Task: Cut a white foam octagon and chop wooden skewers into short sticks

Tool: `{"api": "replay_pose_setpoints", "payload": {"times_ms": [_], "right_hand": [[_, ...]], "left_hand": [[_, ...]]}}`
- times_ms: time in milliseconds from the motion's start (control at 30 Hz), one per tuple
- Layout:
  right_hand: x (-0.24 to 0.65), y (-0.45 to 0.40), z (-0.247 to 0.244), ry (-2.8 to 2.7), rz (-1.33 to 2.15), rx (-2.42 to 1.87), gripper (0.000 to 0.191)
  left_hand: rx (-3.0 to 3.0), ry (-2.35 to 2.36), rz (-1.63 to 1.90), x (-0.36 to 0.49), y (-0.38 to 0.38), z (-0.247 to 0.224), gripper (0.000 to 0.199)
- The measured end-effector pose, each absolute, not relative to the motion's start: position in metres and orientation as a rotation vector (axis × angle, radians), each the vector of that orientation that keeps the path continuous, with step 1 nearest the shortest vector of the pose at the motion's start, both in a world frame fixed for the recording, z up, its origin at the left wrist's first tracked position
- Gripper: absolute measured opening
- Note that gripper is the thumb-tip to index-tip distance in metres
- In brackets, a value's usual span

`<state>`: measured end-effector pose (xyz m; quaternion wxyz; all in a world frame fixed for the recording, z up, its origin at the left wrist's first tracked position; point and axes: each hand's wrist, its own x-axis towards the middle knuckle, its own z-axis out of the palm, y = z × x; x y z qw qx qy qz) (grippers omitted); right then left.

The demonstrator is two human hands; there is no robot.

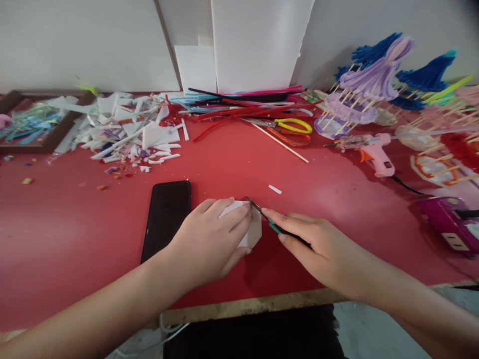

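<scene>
A small white piece of board (255, 232) with angled corners lies on the red tabletop (232, 169). My left hand (215, 232) holds it down, fingers over its top and thumb at its near edge, so much of it is hidden. In my right hand (318, 244) is a craft knife (275, 227) with a dark and green handle. Its blade meets the far right edge of the white piece, close to my left fingertips. Just beyond lies a thin white offcut (275, 189). A black phone (166, 214) rests left of my left hand.
White scraps (127, 127) are heaped at the back left, near a brown frame (48, 142). Pipe cleaners (243, 102), yellow-handled pliers (295, 124) and a wooden stick (280, 142) lie behind. Right are a pink glue gun (379, 154), purple power strip (441, 222) and carousel-like models (355, 109).
</scene>
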<state>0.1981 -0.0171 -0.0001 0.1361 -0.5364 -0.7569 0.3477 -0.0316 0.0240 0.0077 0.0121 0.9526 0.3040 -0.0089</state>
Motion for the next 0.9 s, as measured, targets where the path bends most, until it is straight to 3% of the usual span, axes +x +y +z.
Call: {"api": "replay_pose_setpoints", "payload": {"times_ms": [600, 767, 900], "right_hand": [[0.228, -0.053, 0.01, -2.236, 0.956, -1.6, 0.045], [0.231, -0.039, 0.005, -2.36, 0.67, -1.52, 0.046], [0.236, -0.023, -0.001, -2.572, 0.268, -1.442, 0.053]], "left_hand": [[2.854, 0.947, 0.04, -0.035, 0.021, 0.01, 0.051], [2.784, 1.003, 0.137, -0.035, 0.028, 0.02, 0.053], [2.697, 1.172, 0.327, -0.031, 0.053, 0.022, 0.036]]}}
